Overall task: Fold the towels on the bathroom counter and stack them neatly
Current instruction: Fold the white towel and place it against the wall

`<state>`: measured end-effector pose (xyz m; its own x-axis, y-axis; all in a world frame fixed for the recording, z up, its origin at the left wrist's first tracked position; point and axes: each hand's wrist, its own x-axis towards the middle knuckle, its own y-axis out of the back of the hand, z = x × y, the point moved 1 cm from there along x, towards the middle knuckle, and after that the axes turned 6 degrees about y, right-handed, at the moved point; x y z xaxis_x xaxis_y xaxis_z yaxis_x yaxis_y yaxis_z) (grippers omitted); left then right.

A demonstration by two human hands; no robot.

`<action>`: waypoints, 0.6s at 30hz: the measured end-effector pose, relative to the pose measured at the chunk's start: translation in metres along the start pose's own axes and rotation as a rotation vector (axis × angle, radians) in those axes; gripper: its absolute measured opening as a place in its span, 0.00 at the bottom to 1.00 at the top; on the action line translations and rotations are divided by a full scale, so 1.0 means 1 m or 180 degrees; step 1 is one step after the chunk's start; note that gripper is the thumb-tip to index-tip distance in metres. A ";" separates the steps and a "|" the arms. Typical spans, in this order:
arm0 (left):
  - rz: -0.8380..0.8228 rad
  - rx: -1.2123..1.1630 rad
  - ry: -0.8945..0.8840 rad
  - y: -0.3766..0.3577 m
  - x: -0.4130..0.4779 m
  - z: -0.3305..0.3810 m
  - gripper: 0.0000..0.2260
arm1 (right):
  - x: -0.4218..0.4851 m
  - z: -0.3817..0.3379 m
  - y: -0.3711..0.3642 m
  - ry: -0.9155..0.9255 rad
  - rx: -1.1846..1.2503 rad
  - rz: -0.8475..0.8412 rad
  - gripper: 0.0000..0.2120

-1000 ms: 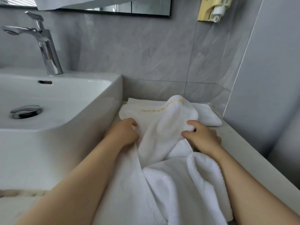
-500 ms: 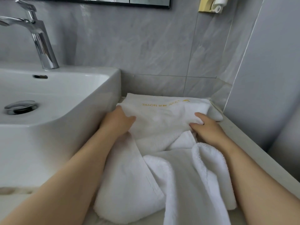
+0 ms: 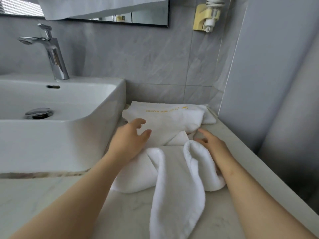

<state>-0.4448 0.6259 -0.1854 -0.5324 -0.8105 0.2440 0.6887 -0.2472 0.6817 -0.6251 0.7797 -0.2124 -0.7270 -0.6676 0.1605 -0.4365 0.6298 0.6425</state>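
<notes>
A white towel with gold hotel lettering (image 3: 165, 118) lies flattened at the back of the counter, between the sink and the side wall. Its near part (image 3: 177, 180) runs toward me in loose rolled folds and hangs over the counter's front edge. My left hand (image 3: 129, 137) hovers over the towel's left side, fingers spread and relaxed, holding nothing. My right hand (image 3: 210, 144) rests at the towel's right edge with fingers extended, touching the cloth beside a raised fold. Another white towel edge (image 3: 209, 118) shows underneath at the back right.
A white basin (image 3: 107, 121) with a chrome faucet (image 3: 55, 57) and drain (image 3: 38, 113) stands close on the left. Grey tiled wall behind, a wall panel on the right (image 3: 269, 83). A mirror and a yellow wall holder (image 3: 205, 18) hang above. Pale counter (image 3: 250, 163) runs right of the towel.
The raised hump of towel has been laid flat at the back. Both hands have let go of the cloth and drawn slightly back, fingers opening.
</notes>
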 end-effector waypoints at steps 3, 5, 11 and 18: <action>0.0271 0.0014 -0.0324 -0.001 -0.030 -0.001 0.15 | -0.027 -0.002 0.001 0.0092 -0.0148 0.0028 0.16; 0.0340 0.0149 -0.0388 -0.001 -0.041 -0.002 0.14 | -0.038 -0.003 0.000 0.0112 -0.0247 0.0021 0.15; -0.0376 0.0545 0.0332 -0.002 -0.051 -0.017 0.13 | -0.042 -0.013 -0.001 0.0027 -0.0207 -0.0248 0.14; -0.0129 0.0716 0.0346 0.002 -0.033 -0.019 0.08 | -0.027 -0.014 0.001 -0.0035 0.0193 0.0268 0.18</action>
<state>-0.4167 0.6428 -0.2052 -0.4930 -0.8577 0.1459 0.5344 -0.1662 0.8287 -0.5989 0.7931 -0.2057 -0.7681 -0.6071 0.2035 -0.4048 0.7066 0.5804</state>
